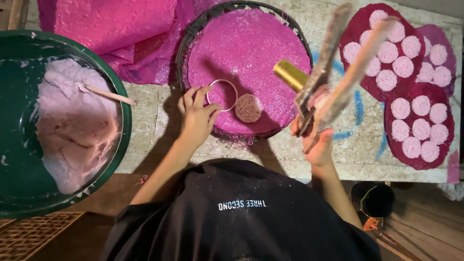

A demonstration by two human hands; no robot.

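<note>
My left hand (195, 116) holds a thin white ring (223, 95) flat on the round pink mat (246, 53), which lies in a dark woven tray (193, 34). A small round pale noodle disc (248, 108) rests on the mat just right of the ring. My right hand (316, 142) grips a long wooden press (338, 72) with two handles and a brass cylinder (290, 75), raised over the mat's right edge.
A big green basin (14, 121) of pale pink dough with a stick (108, 94) in it stands at the left. Dark red mats (367, 29) with several round noodle discs lie on the right of the worktop. Pink cloth (111, 24) is heaped at the back.
</note>
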